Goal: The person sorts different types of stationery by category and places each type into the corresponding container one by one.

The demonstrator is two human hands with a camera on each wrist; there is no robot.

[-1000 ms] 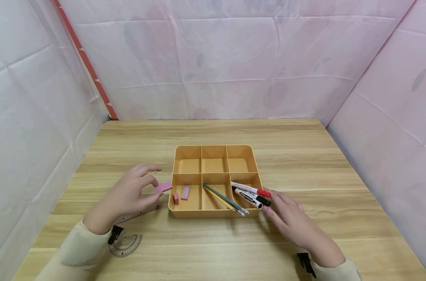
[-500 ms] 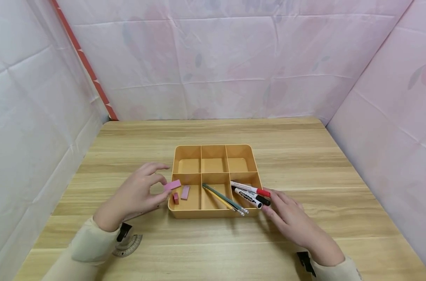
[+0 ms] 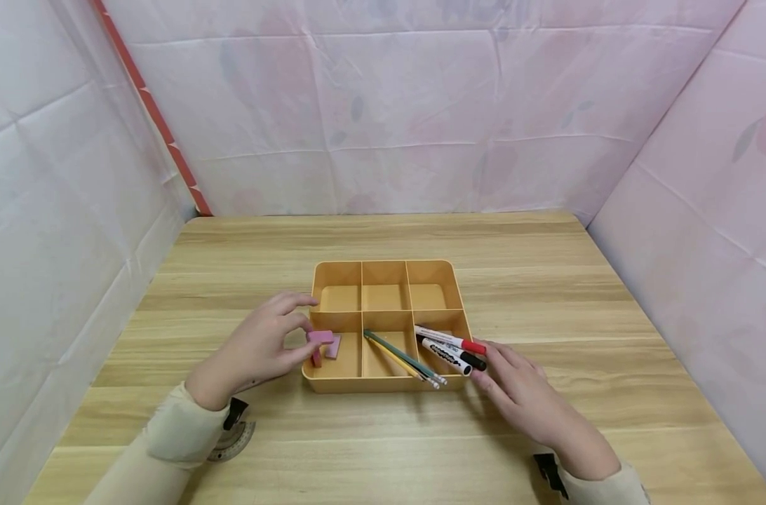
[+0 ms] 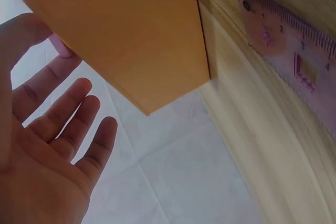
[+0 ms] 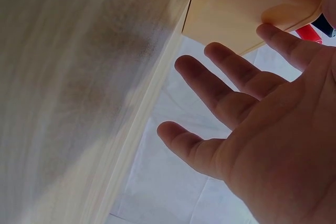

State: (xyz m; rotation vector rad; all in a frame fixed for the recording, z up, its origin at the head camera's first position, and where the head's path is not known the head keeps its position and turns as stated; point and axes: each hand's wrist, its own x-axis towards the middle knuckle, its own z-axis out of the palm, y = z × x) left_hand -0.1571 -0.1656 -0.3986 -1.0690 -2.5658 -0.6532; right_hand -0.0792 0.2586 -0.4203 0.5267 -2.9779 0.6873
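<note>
My left hand [image 3: 257, 348] pinches a pink eraser [image 3: 320, 337] between thumb and index finger, over the front left compartment of a yellow-orange divided box [image 3: 383, 385]. Beneath it in that compartment lie a lilac eraser [image 3: 334, 347] and a small red-pink eraser [image 3: 316, 360], both partly covered. In the left wrist view, only an end of the held eraser [image 4: 61, 46] shows beyond the box wall. My right hand [image 3: 525, 391] rests at the box's right side, fingers extended; in the right wrist view a fingertip [image 5: 266, 29] touches the wall.
Green and yellow pencils [image 3: 403, 358] lean over the front middle compartment's edge. Red- and black-capped markers [image 3: 449, 348] stick out of the front right one. A clear protractor [image 3: 233, 442] lies below my left wrist, and a pinkish ruler [image 4: 289, 51] lies left of the box.
My left hand has moved rightward with the pink eraser, from outside the box's left edge to over the front left compartment. The right hand has stayed in place.
</note>
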